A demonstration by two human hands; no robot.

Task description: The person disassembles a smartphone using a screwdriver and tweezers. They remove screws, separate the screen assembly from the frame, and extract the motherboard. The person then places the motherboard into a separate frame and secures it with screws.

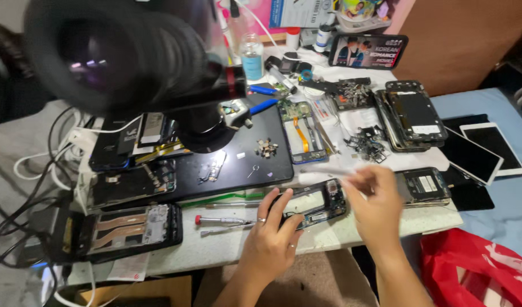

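Opened phone [313, 206] near the table's [227, 247] front edge, long axis left–right, right end tilted away. Left hand [270, 241] pinches its left end, fingers curled. Right hand [375, 204], blurred, pinches a thin tool [323, 169]. Screwdriver [222, 220] lies just left.

A large black microscope head [119, 51] looms over the cluttered white table [227, 247]. Below it lies a black work mat [238, 165] carrying a small heap of tiny parts [266, 148]. Left of the mat sit several opened phones [130, 185], one with copper strips [121, 230]. Just below the mat lies a red-capped screwdriver [221, 220]. Right of the mat rests a blue-edged phone frame [302, 132], then a stack of black phone frames [411, 113]. Beyond those, well right of the mat, lie two white tablets [483, 150]. A red bag [477, 273] sits below them.
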